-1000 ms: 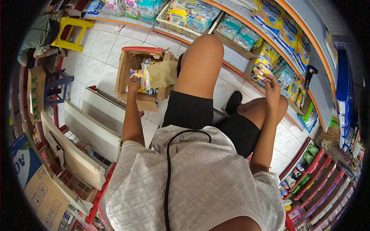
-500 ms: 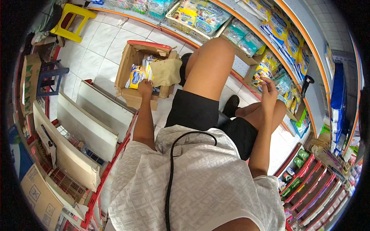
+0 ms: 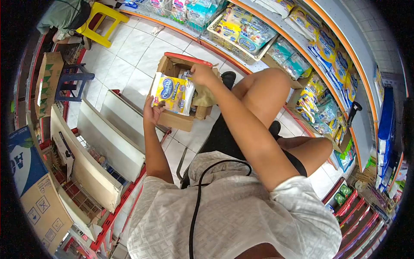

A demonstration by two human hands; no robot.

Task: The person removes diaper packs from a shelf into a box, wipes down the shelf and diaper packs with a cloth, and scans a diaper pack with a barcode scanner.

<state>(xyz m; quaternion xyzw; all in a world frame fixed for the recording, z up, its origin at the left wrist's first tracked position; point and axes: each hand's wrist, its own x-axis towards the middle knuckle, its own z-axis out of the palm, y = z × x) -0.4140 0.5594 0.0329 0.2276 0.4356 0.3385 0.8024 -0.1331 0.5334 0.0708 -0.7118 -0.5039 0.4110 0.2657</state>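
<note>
Yellow-and-white pack [image 3: 173, 93] over open cardboard box [image 3: 178, 122] on tiled floor [image 3: 131, 64].
Left hand [image 3: 152, 113]: fingers clamped on pack's lower-left edge. Right hand [image 3: 203, 75]: near upper-right corner; cannot tell whether fingers are closed on it.

A yellow stool [image 3: 100, 39] stands — apparently beside a person [image 3: 64, 16].

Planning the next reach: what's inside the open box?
In the box, small pale items show beside the right hand. The yellow pack, at the left hand, and the tan sheet hide much of the inside; what lies under them can't be seen.
</note>
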